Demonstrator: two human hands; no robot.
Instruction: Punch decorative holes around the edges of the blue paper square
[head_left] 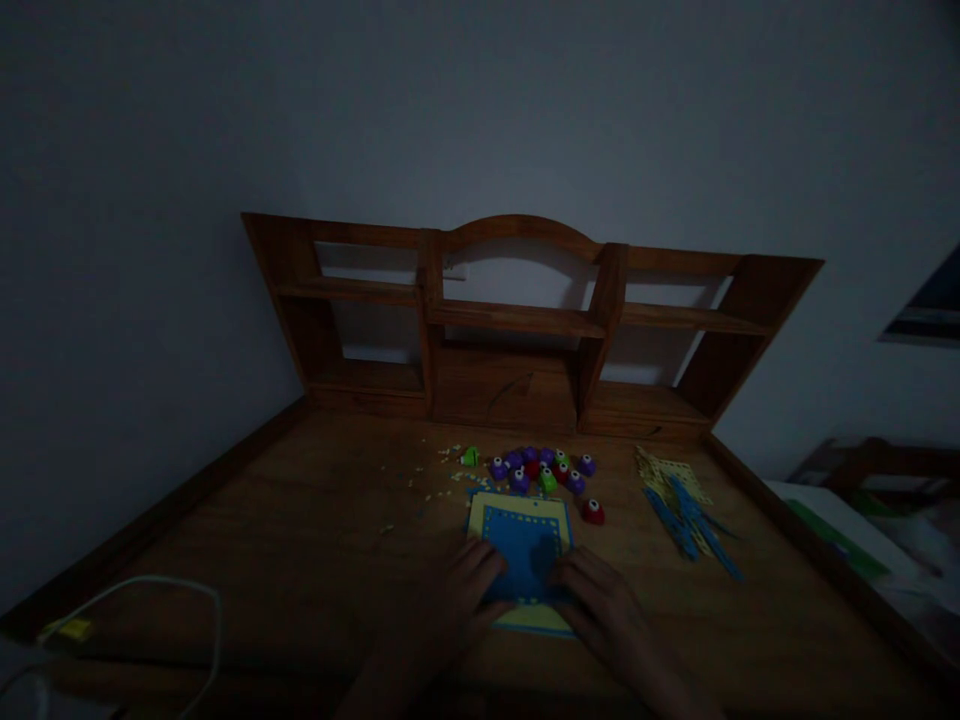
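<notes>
A blue paper sheet [521, 552] with a row of punched shapes along its border lies over a larger pale yellow sheet [517, 500]. More blue shows under the yellow sheet's edges. My left hand [469, 590] grips the blue sheet at its lower left, fingers bent over the edge and thumb low. On the opposite side, my right hand [600, 600] has its fingers curled on the blue sheet's right edge. Just beyond the sheets stand several small purple craft punches [519, 480], mixed with green punches [547, 481]. One red punch [593, 511] sits apart, right of the sheets.
Tiny paper bits [442, 480] are scattered left of the punches, near a green punch on its side [469, 457]. Cut blue strips [694, 520] and punched yellow scraps [679, 475] lie right. A wooden shelf [517, 320] backs the desk; a white cable [217, 620] loops front left.
</notes>
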